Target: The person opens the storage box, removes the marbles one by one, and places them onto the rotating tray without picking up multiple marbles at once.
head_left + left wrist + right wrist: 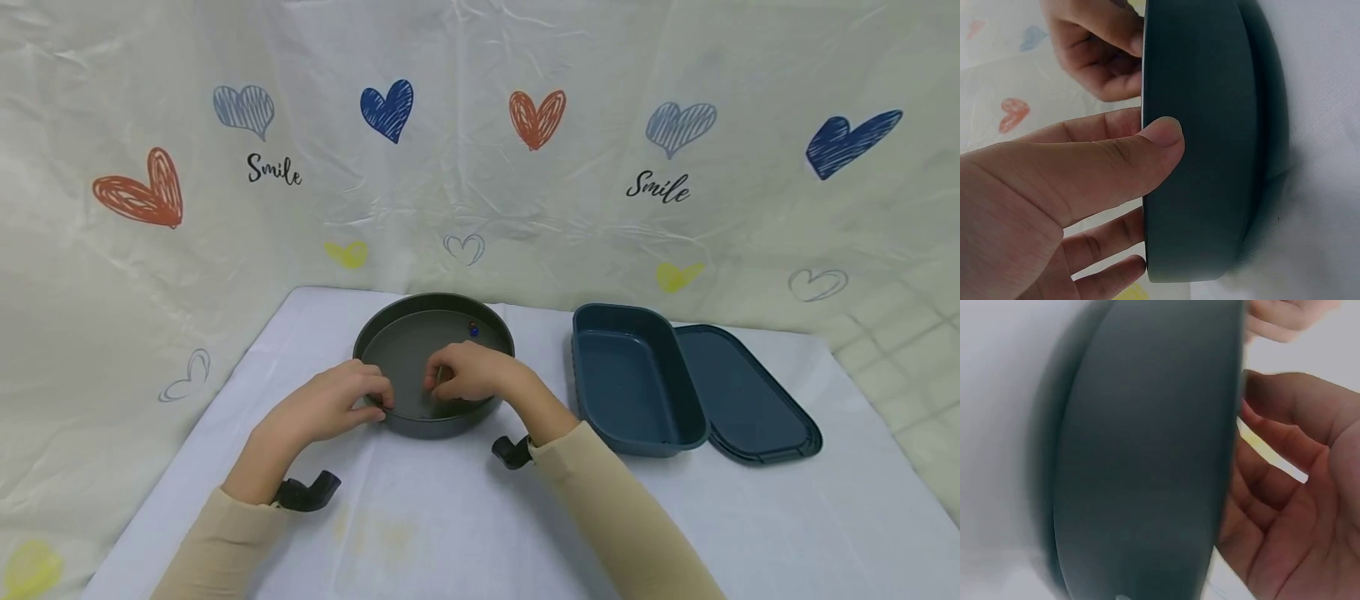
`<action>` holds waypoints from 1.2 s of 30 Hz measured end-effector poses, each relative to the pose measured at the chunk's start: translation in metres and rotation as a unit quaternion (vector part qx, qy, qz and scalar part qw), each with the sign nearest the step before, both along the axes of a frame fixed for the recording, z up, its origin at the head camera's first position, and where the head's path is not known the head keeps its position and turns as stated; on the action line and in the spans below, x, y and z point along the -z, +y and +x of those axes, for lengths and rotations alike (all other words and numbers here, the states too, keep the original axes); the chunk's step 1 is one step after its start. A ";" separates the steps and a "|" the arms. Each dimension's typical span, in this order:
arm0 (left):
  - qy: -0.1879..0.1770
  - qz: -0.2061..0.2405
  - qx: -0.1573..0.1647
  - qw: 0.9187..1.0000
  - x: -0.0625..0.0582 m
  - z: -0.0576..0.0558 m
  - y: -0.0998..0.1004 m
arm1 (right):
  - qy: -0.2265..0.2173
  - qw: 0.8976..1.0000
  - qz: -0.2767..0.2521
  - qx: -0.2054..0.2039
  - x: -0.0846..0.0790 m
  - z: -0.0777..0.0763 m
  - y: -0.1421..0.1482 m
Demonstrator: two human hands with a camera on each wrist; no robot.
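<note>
At the round dark-grey pan [401,354], gripping with the left hand [343,402], holding the right hand [472,368] curled (nearer; cannot tell if pinching) short of the round blue bead [474,332]

Left grip [1054,187] on the dark pan [1204,156], thumb [1163,134] against its outer wall, right grip [1091,37] beyond.

Heart-printed backdrop [465,196] (twice lettered "Smile"), white tablecloth [450,517], dark-blue rectangular container [626,375], flat lid [757,400] beside it
</note>
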State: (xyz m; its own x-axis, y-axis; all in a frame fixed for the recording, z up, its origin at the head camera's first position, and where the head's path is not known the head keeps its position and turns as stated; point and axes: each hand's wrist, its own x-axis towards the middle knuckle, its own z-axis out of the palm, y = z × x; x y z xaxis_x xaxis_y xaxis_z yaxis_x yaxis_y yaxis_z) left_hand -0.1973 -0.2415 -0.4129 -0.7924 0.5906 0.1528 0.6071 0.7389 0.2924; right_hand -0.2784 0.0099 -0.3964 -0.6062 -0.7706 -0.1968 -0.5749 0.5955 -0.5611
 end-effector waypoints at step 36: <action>-0.014 -0.013 -0.012 1.000 0.000 -0.001 -0.001 | 0.077 0.970 -0.108 0.206 -0.006 0.032 0.194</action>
